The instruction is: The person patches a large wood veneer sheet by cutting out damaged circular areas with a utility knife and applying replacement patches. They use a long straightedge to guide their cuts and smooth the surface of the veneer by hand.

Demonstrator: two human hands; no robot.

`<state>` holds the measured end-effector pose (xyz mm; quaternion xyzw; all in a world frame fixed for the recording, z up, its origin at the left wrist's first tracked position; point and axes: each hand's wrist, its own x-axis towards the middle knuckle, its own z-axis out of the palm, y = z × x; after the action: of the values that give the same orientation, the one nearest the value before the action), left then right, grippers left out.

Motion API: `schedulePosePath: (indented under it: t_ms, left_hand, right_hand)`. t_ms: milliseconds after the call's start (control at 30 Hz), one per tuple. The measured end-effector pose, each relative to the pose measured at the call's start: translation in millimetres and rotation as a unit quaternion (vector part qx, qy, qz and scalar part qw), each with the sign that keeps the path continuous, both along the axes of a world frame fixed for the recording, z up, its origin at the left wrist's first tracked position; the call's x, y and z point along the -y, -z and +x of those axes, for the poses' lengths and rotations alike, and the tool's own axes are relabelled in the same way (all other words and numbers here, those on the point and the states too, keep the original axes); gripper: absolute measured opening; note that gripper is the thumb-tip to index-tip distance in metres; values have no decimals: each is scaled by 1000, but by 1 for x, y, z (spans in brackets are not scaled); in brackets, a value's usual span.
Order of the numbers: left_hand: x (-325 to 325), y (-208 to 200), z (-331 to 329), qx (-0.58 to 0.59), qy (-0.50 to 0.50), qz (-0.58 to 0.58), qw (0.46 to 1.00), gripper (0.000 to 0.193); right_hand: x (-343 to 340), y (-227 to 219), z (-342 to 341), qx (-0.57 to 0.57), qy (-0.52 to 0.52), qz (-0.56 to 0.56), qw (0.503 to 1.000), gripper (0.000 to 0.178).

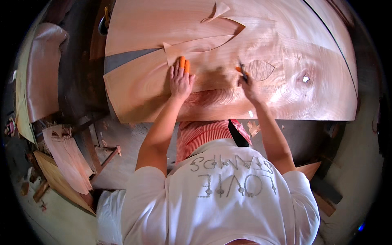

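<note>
My left hand (182,83) lies flat on a sheet of thin wood veneer (212,73), fingers stretched forward, with orange covers on two fingertips. In my right hand (250,86) is a dark, slim knife (243,70), pointing away from me over the veneer; orange shows by its fingers too. Right beside the knife is a leaf-shaped patch (260,70) with a dark outline and streaky grain. Nearer me, a darker reddish knot figure (212,98) shows in the wood.
A torn veneer strip (204,43) with a pointed end lies beyond my hands, and a curled scrap (218,10) is farther off. A ragged hole (306,78) pierces the sheet at right. Veneer pieces (67,157) and boards (61,179) stand to the left, below the table.
</note>
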<state>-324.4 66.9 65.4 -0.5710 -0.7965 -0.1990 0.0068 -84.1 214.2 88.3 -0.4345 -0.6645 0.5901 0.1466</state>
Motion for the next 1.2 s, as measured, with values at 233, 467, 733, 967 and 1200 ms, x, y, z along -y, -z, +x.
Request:
schedulePosePath:
  t_ms: [233,467,733,967,1200]
  left_hand:
    - [3,-9,-38,-38,-106,-10,994,45]
    - [10,5,-43,-34,-170,11,985,39]
    - [4,8,-42,10,-210,44,977,47]
    - [8,19,-45,-28,-191,18,981,48]
    - [7,24,-47,-17,-188,-9,982,48]
  right_hand:
    - [-24,20,-63,-71,61,-230,969,20]
    - [1,-5,-68,37,-101,-81,991,47]
    - [64,4,-127,97,-315,130,935,49]
    - [85,27,-160,237,-311,173,904,51]
    - [104,19,-163,253,-301,207,896,37]
